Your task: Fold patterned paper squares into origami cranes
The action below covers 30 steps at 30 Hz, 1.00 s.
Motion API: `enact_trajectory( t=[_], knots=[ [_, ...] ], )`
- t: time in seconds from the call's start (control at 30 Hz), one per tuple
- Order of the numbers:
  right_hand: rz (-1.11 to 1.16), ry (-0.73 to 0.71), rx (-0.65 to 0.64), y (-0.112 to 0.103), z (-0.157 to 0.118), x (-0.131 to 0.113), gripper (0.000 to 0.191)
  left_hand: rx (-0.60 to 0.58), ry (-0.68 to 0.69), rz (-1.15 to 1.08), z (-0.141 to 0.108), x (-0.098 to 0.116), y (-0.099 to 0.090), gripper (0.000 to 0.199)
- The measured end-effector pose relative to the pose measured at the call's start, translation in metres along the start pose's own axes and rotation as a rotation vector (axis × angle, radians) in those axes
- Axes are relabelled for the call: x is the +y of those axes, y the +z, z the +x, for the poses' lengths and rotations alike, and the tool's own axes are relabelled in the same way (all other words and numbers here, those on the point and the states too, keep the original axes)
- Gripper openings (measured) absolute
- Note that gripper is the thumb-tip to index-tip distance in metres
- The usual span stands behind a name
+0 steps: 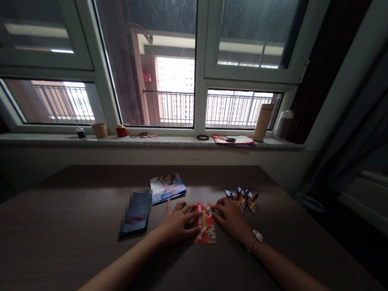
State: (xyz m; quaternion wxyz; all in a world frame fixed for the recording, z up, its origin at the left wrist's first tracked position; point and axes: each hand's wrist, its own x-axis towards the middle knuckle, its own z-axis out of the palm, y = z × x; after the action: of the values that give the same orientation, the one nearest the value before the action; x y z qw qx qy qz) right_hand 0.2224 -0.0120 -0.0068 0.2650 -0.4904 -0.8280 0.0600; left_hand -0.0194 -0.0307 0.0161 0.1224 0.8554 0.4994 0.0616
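A red printed paper lies flat on the brown table. My left hand rests at its left side, fingers spread, with fingertips on or close to the paper's left edge. From the right, my right hand reaches the paper's upper right edge with its fingers apart; a bracelet is on that wrist. Just beyond my right hand sits a small group of folded paper pieces. A stack of blue printed papers lies beyond my left hand, and a dark phone is to the left of it.
Along the window sill stand a tan cup, a red spool, a small dark bottle, a tan flask and a grey bottle. Scissors lie there on papers. The table's far edge is below the sill.
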Motion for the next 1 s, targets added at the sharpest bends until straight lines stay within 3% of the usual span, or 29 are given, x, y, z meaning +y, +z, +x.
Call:
enact_trajectory(
  t=[0.27, 1.0],
  knots=[
    [0.112, 0.041, -0.091, -0.004, 0.006, 0.006, 0.032, -0.003, -0.001, 0.018, 0.000, 0.001, 0.000, 0.054],
    [0.139, 0.002, -0.336, -0.015, -0.009, 0.014, 0.097, 0.001, 0.006, 0.019, 0.000, 0.000, 0.000, 0.055]
  ],
)
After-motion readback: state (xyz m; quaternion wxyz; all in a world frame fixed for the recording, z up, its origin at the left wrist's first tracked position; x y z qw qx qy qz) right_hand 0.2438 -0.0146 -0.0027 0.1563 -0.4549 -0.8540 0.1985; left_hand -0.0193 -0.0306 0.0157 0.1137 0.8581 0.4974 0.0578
